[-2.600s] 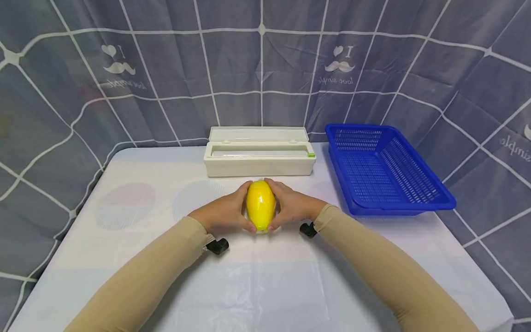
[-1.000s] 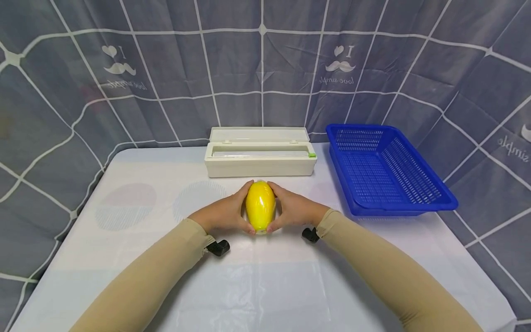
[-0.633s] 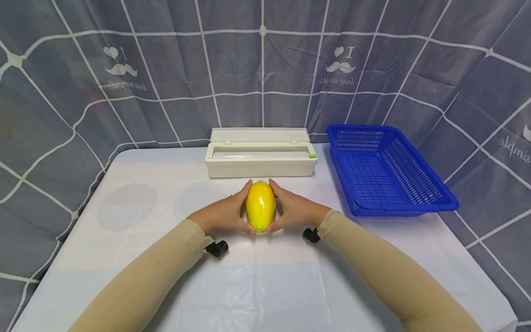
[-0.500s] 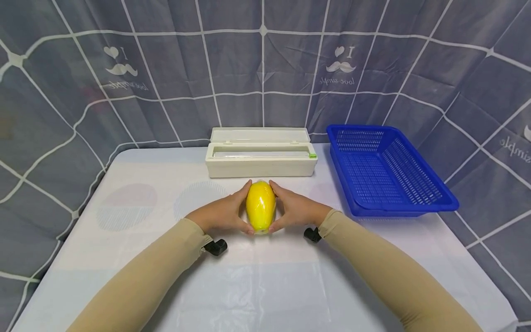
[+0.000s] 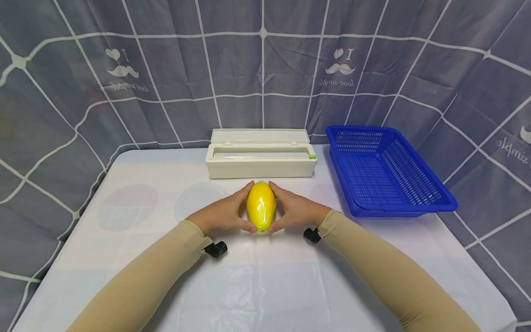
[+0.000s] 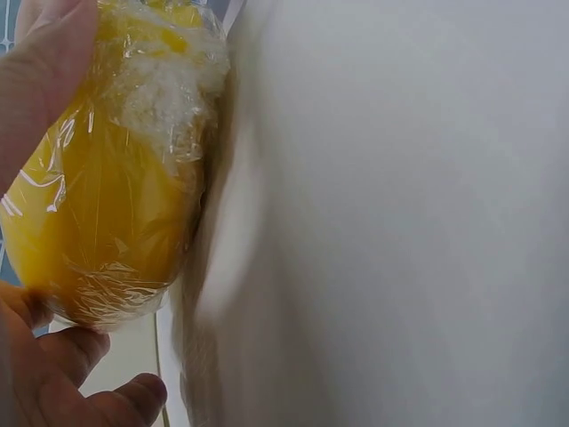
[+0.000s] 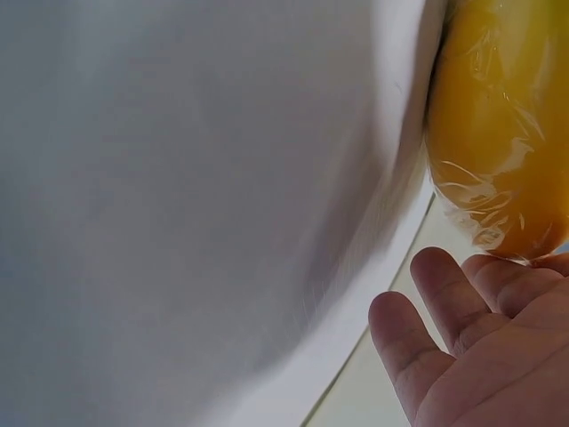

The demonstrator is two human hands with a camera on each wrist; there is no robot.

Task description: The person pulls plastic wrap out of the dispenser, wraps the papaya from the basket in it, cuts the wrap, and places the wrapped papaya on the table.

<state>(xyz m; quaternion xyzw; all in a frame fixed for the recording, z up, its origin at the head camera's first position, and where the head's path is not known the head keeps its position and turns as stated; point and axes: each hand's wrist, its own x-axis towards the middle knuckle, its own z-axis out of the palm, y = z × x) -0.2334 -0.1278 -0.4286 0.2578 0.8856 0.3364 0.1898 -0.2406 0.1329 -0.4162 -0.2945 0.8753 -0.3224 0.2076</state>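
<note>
A smooth yellow oval fruit (image 5: 261, 206), wrapped in clear cling film, is at the middle of the table. Its exact kind is not plain. My left hand (image 5: 222, 213) holds it from the left, thumb at the near end and fingers toward the far end. From the right, my right hand (image 5: 299, 210) grips it the same way. In the left wrist view, crinkled film bunches over one end and the underside of the fruit (image 6: 98, 205). The right wrist view shows film creases on the fruit (image 7: 507, 116) near my fingertips.
Behind the fruit stands a long white cling film dispenser (image 5: 261, 168), its lid raised and a green slider at its right end. A blue plastic basket (image 5: 394, 210) stands at the back right. White cloth covers the table (image 5: 265, 295); a grey checked curtain (image 5: 232, 60) hangs behind.
</note>
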